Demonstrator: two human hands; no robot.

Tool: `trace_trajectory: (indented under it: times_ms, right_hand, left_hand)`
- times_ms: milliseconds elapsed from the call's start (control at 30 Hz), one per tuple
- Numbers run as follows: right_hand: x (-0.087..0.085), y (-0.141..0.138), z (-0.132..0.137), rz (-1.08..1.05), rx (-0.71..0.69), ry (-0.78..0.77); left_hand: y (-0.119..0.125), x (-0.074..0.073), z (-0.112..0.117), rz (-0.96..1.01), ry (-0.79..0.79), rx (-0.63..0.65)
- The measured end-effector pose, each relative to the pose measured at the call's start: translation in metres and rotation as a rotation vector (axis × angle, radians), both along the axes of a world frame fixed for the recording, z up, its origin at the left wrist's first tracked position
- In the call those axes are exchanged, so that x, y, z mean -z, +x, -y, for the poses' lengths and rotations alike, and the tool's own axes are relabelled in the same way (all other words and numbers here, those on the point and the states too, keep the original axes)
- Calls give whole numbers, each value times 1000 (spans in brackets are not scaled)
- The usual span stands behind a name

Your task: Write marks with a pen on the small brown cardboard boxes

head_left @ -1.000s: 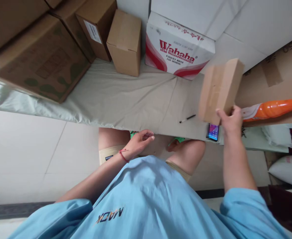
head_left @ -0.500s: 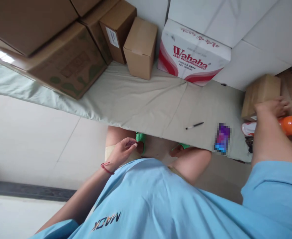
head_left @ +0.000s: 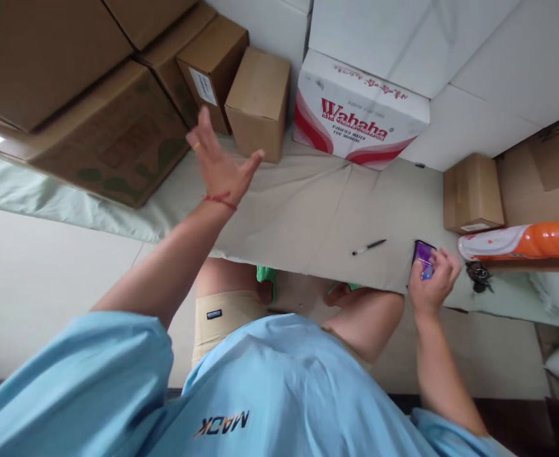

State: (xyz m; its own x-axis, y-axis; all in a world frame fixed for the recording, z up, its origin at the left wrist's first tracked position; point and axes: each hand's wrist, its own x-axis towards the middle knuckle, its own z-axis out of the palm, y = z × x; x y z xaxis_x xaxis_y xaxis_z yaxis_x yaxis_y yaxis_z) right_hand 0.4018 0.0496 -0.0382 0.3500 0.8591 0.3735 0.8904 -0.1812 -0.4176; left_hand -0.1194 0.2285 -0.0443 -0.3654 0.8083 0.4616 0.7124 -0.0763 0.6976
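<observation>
My left hand is raised over the cloth-covered table, fingers spread and open, nearest the small brown box at the back. My right hand rests at the table's front edge with its fingers curled on a phone with a lit purple screen. A small cardboard box stands on the table just beyond that hand, apart from it. A black pen lies to the left of the phone.
Large cardboard boxes are stacked at the back left. A white Wahaha carton stands against the wall. An orange and white bottle lies at the right beside a bunch of keys.
My right hand set the small cardboard box down at the right and came back onto the phone. My left hand rose from my lap to above the table, opening.
</observation>
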Motion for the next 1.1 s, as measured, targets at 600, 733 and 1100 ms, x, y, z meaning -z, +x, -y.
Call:
trace_trajectory:
  times_ms: [600,733,1100]
  right_hand:
    - [17,32,113,-373,259,-3]
    - [18,4,58,-276,-64,-163]
    - [-15,-64,-60,469,-318,-873]
  left_hand:
    - [-13,-38,48,123,293,-18]
    - [-31,-29,150,477,214,65]
    - [44,-7,250,852,-321,467]
